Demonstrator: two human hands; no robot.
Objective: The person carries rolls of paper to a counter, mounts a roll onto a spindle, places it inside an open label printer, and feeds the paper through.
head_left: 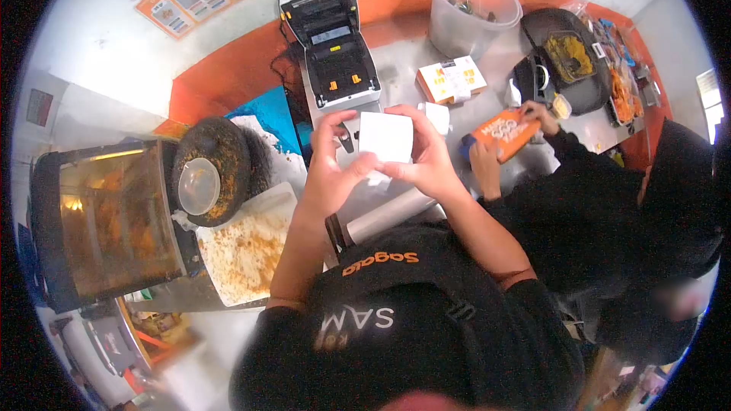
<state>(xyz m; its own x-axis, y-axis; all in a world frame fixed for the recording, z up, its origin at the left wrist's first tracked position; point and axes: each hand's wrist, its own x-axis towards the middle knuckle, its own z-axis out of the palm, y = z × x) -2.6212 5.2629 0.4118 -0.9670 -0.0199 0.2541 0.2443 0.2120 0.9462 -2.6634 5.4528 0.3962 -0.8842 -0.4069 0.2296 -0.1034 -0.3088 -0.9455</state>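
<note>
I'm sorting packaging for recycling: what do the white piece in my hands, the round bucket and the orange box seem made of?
White piece: perhaps paper, apparently matt; plain pale faces, but brightness hides texture.
Round bucket: probably plastic, smooth and cloudy; its wall looks translucent.
Orange box: likely printed card; flat panel with lettering; finish unclear.

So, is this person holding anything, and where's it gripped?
A white object, perhaps a roll: the right hand grips its right side, and the left hand has its thumb at the near-left corner.
</note>
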